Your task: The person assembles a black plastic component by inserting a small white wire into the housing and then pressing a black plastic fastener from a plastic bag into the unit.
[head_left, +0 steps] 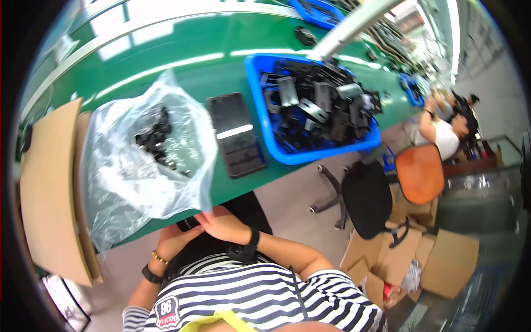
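My left hand (175,241) and my right hand (225,225) meet in front of my body, just below the near edge of the green table (225,195). Their fingers are closed around a small dark piece (187,223), too covered to make out its kind. Right above them on the table lies an open clear plastic bag (119,166) with several small black parts (156,138) inside. Beside the bag rests a flat dark tablet-like slab (237,135). Further right, a blue bin (293,157) is heaped with black and metallic brackets (323,102).
Brown cardboard (51,193) stands at the left edge. To the right are a black chair (368,191), an orange chair (419,174) and open cardboard boxes (448,263). A white post (354,27) rises behind the bin. Another person (440,135) sits further along the table.
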`<action>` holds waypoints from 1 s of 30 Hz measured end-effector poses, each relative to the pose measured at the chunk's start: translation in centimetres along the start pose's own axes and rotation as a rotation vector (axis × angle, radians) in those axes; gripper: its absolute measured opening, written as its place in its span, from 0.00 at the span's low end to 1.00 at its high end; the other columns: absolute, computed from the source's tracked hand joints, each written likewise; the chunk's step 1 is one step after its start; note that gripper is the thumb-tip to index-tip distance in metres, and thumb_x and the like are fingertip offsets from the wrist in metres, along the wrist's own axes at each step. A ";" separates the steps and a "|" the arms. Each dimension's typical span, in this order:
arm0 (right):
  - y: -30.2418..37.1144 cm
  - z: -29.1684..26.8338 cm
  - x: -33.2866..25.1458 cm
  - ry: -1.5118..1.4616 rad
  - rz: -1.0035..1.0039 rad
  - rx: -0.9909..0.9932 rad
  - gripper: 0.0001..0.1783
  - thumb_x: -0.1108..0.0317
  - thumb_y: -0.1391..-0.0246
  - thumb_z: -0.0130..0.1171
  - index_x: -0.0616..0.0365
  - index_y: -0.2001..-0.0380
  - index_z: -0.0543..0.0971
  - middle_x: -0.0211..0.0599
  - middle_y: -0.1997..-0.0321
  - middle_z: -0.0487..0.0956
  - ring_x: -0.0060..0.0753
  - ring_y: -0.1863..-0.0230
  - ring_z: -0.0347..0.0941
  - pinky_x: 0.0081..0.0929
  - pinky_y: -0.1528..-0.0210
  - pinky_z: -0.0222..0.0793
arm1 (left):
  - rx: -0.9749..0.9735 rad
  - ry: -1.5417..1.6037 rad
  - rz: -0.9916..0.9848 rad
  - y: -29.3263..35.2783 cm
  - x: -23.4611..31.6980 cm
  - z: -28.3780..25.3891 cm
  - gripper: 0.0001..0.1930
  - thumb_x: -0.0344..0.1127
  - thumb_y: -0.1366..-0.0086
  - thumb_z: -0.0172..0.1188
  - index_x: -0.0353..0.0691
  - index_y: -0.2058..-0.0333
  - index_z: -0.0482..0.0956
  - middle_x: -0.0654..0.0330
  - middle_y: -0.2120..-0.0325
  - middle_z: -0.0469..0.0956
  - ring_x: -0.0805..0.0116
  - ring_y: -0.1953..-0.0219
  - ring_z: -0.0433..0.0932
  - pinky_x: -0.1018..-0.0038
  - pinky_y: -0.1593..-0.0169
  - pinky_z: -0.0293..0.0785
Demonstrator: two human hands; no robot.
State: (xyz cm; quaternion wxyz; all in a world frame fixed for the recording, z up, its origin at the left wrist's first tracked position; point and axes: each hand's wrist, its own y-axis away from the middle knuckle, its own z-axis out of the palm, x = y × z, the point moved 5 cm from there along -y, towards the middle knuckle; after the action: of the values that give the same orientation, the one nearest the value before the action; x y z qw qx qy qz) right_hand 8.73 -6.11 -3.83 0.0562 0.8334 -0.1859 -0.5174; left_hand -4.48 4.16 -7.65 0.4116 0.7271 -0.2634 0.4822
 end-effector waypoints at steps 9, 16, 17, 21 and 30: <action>-0.2 0.8 1.4 0.021 -0.219 0.160 0.17 0.63 0.32 0.52 0.61 0.45 0.73 0.56 0.51 0.80 0.64 0.51 0.75 0.47 0.50 0.71 | -0.031 -0.028 0.095 0.7 1.8 0.0 0.47 0.46 0.49 0.80 0.33 0.36 0.65 0.50 0.38 0.69 0.59 0.35 0.66 0.64 0.31 0.60; 0.1 0.1 1.6 -0.113 -0.175 0.041 0.20 0.60 0.32 0.53 0.61 0.44 0.71 0.56 0.45 0.77 0.64 0.46 0.73 0.45 0.47 0.70 | -0.072 0.043 0.093 0.6 2.8 0.1 0.50 0.46 0.51 0.80 0.32 0.35 0.62 0.50 0.35 0.66 0.58 0.32 0.61 0.64 0.29 0.55; 0.2 0.2 1.8 -0.107 -0.181 0.035 0.20 0.60 0.32 0.53 0.61 0.44 0.71 0.56 0.45 0.77 0.64 0.46 0.73 0.45 0.47 0.70 | -0.081 0.072 0.080 0.5 2.9 0.3 0.51 0.44 0.52 0.81 0.31 0.35 0.62 0.50 0.35 0.65 0.58 0.32 0.60 0.64 0.28 0.54; 0.3 0.6 2.2 0.140 -0.080 0.067 0.22 0.59 0.30 0.52 0.59 0.39 0.71 0.52 0.40 0.76 0.54 0.40 0.72 0.38 0.39 0.66 | -0.113 0.114 0.092 0.7 3.6 0.7 0.52 0.45 0.52 0.81 0.31 0.34 0.60 0.49 0.35 0.64 0.58 0.32 0.60 0.63 0.28 0.53; 0.5 0.5 2.0 -0.073 -0.077 0.033 0.21 0.57 0.29 0.48 0.59 0.42 0.70 0.57 0.44 0.77 0.65 0.46 0.72 0.47 0.45 0.69 | -0.132 0.057 0.062 0.6 3.4 0.5 0.54 0.45 0.52 0.81 0.30 0.33 0.58 0.48 0.34 0.63 0.57 0.31 0.60 0.63 0.28 0.53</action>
State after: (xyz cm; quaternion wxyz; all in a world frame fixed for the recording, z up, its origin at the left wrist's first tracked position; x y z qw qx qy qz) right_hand 8.92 -7.25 -5.55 0.0157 0.8214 -0.1639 -0.5461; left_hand -3.41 3.44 -4.45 0.4508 0.6758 -0.3054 0.4967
